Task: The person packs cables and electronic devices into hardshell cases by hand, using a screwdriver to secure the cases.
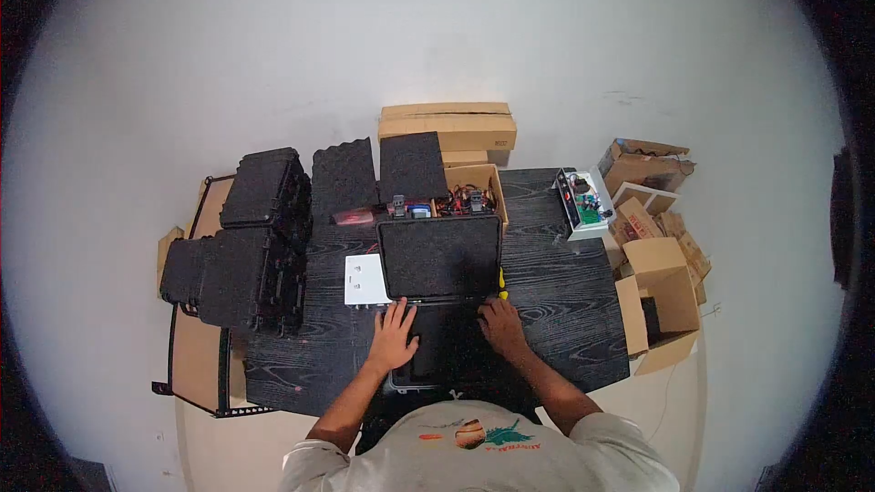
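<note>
A black hard case stands open at the table's front edge, its foam-lined lid (440, 257) raised and its dark base (447, 346) toward me. My left hand (394, 337) lies at the left side of the base, fingers spread and tips near the hinge line. At the right side of the hinge line is my right hand (501, 323), its fingers bent; whether they hold anything is hidden. A white flat box (366, 280) sits left of the lid. Something yellow (503, 284) shows just beyond my right hand.
Black cases (246, 278) are stacked at the left. Behind the lid are foam sheets (412, 166) and a carton of cables (498, 191). A white enclosure with a green circuit board (585, 205) lies at the back right. An open cardboard box (670, 260) stands beyond the right edge.
</note>
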`<action>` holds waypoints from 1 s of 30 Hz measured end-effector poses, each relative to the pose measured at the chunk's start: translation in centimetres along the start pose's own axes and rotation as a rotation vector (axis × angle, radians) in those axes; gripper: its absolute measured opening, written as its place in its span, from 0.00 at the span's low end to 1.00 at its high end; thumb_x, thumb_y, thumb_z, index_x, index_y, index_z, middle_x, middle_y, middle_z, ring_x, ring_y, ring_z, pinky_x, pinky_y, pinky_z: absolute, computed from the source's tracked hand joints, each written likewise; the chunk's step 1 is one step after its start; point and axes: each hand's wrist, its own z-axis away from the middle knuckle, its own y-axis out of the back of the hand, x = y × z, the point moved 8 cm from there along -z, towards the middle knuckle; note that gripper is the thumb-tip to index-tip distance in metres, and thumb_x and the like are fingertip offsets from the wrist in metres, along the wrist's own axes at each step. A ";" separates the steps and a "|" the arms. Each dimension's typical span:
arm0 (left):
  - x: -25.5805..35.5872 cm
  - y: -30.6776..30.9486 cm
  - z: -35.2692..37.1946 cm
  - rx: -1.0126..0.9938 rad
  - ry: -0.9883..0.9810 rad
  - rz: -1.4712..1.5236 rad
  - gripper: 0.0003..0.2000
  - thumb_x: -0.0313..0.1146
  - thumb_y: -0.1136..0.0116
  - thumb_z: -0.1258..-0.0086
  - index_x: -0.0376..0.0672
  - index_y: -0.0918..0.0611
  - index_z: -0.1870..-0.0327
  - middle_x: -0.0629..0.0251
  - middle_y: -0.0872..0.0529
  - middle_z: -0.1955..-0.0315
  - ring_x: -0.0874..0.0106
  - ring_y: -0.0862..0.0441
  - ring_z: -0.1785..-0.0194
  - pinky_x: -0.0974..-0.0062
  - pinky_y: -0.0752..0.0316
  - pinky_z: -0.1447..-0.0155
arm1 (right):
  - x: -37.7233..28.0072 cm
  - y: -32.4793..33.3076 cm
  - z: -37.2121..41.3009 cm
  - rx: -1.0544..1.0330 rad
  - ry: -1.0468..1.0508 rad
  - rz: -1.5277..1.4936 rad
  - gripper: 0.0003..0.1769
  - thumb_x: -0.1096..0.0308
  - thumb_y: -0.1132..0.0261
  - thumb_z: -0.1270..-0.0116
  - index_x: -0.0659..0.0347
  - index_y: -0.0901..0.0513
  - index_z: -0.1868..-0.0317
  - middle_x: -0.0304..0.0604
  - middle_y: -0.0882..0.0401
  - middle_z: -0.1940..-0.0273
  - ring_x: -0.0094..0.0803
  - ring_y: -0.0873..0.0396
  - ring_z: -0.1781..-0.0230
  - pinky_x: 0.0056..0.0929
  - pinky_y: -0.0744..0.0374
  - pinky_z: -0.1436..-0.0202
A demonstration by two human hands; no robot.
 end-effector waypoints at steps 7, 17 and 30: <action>0.2 1.1 -1.0 0.165 -0.041 0.039 0.27 0.39 0.31 0.32 0.40 0.21 0.33 0.54 0.28 0.32 0.52 0.33 0.26 0.35 0.47 0.18 | 0.3 -0.9 0.3 -0.073 -0.021 -0.091 0.19 0.69 0.28 0.35 0.60 0.17 0.44 0.49 0.18 0.46 0.48 0.20 0.44 0.47 0.23 0.37; 0.7 1.3 -2.5 -0.011 -0.066 -0.221 0.13 0.38 0.30 0.31 0.50 0.12 0.48 0.70 0.17 0.50 0.65 0.22 0.38 0.27 0.51 0.18 | 0.4 1.9 0.9 0.026 -0.020 -0.261 0.20 0.75 0.30 0.39 0.62 0.16 0.45 0.51 0.18 0.47 0.52 0.18 0.46 0.47 0.19 0.39; 1.0 0.5 -2.4 0.007 -0.084 -0.186 0.11 0.36 0.32 0.29 0.52 0.10 0.48 0.75 0.09 0.56 0.68 0.18 0.43 0.23 0.57 0.18 | 0.6 -0.9 0.5 -0.086 -0.079 -0.040 0.21 0.69 0.30 0.40 0.57 0.14 0.44 0.43 0.14 0.45 0.43 0.21 0.41 0.48 0.26 0.38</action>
